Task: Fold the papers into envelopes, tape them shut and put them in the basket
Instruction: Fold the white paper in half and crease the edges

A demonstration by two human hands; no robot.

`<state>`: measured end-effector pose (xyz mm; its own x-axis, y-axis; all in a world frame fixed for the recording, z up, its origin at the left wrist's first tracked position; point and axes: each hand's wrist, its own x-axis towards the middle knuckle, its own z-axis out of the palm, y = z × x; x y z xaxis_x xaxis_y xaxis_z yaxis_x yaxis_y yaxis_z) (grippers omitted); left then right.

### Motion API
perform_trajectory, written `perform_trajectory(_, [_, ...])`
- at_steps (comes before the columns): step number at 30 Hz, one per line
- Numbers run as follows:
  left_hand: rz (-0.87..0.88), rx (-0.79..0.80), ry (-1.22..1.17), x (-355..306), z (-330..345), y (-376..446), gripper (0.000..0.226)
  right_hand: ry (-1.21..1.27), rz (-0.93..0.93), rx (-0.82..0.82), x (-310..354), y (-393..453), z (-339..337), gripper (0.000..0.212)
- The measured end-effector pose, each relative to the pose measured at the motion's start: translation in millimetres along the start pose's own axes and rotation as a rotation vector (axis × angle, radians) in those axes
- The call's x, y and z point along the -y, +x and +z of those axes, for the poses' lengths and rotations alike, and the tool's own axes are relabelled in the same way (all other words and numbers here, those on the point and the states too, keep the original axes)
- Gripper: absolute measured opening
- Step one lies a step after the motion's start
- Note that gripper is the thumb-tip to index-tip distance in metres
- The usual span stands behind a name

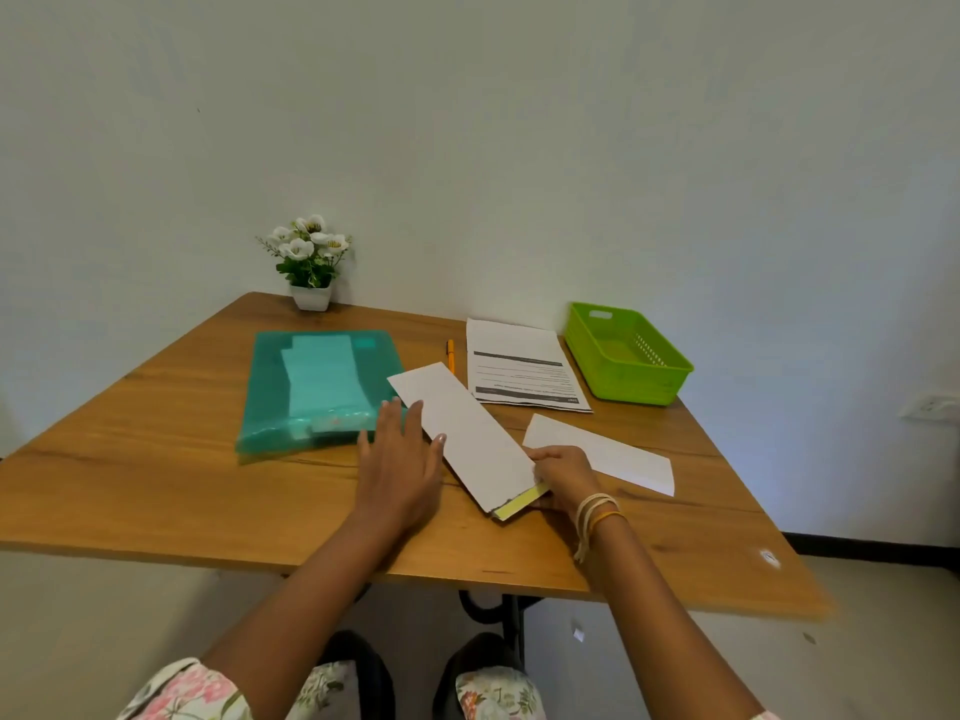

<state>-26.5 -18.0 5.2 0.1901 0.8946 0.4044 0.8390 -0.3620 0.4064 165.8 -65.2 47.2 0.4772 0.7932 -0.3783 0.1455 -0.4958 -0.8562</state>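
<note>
A long white envelope (462, 433) lies slanted on the wooden table (171, 485), with a yellow adhesive strip (521, 502) showing at its near end. My left hand (400, 459) rests flat with fingers spread, its fingertips on the envelope's left edge. My right hand (563, 478) pinches the envelope's near end beside the yellow strip. A second folded white paper (613, 452) lies just right of my right hand. A printed sheet (519, 366) lies farther back. The green basket (626, 353) stands at the back right and looks empty.
A teal plastic folder (317, 392) holding more envelopes lies at the left. An orange pen (450, 356) sits between the folder and the printed sheet. A small white pot of flowers (310, 262) stands at the back against the wall.
</note>
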Motion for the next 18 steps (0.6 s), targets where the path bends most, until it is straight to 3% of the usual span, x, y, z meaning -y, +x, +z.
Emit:
perform_trajectory(6, [0.041, 0.043, 0.191, 34.9, -1.6, 12.6, 0.065, 0.055, -0.025, 0.001, -1.5, 1.7, 2.8, 0.032])
perform_trajectory(11, [0.019, -0.006, 0.265, 52.4, -7.8, 24.0, 0.068, 0.272, 0.042, 0.019, -0.9, 1.7, 8.1, 0.032])
perform_trajectory(15, [0.219, -0.032, 0.173, 15.5, 0.5, 15.1, 0.063, 0.539, -0.009, 0.001, -5.6, 10.1, 15.0, 0.026])
perform_trajectory(18, [0.308, 0.008, 0.04, -17.4, 12.8, 8.5, 0.051, 0.663, -0.066, -0.124, -10.6, 20.5, 13.4, 0.025])
